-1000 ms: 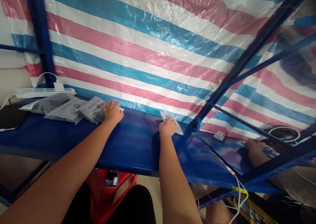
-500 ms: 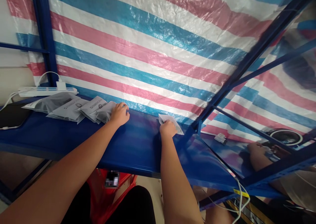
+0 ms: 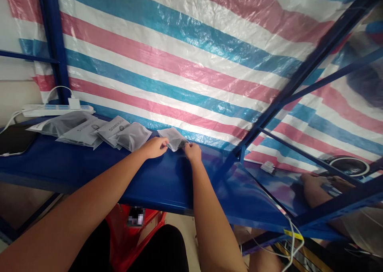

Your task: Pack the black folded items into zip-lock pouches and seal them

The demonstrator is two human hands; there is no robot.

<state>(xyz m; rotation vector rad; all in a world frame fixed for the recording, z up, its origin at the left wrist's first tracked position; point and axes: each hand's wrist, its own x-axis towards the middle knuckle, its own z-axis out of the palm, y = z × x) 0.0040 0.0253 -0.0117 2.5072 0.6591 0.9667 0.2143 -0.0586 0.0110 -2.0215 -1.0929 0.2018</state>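
Both my hands meet at the back of a blue metal shelf [image 3: 155, 180]. Between them is a small grey plastic pouch [image 3: 172, 138]. My left hand [image 3: 155, 147] pinches its left edge and my right hand [image 3: 192, 151] pinches its right edge. The pouch stands tilted against the striped tarpaulin [image 3: 185, 60]. Just left of my left hand lies a row of several similar grey pouches [image 3: 89, 130], overlapping each other on the shelf.
A white power strip [image 3: 55, 110] with a plugged charger lies at the back left, and a dark phone [image 3: 13, 140] sits on the shelf's left end. Blue frame posts [image 3: 287, 92] slant at right. Another person's hand [image 3: 314, 182] rests on the neighbouring shelf. A red stool [image 3: 131, 232] is below.
My left hand left the row of pouches and moved right. My right hand carried the small pouch left. Both hands now hold it together.
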